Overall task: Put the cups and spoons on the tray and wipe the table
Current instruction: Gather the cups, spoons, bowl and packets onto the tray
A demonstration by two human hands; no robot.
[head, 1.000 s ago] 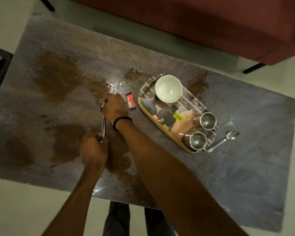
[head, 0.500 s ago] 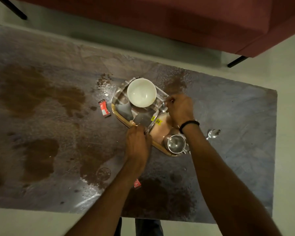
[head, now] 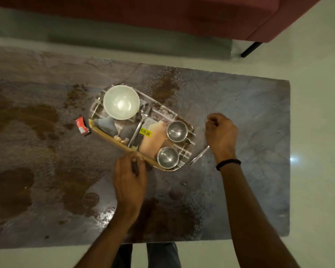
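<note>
An oval printed tray (head: 112,137) sits mid-table. On it are a white bowl (head: 121,102), a steel spoon (head: 141,122) lying lengthwise, and two small steel cups (head: 176,131) (head: 167,157). My left hand (head: 130,180) rests at the tray's near rim with its fingertips curled against the edge; whether they grip the rim is hidden. My right hand (head: 221,136) hovers right of the tray with fingers curled. It hides the bowl end of a second spoon (head: 198,156), whose handle lies on the table beside the tray.
The grey stone table (head: 249,113) carries wide brown spills (head: 25,115) on its left half, near its front edge and behind the tray. A small red wrapper (head: 82,125) lies left of the tray. A red sofa (head: 162,14) stands beyond the table.
Both hands carried the first spoon from the left of the table to the tray and let it go there. My right hand then moved right, over the second spoon.
</note>
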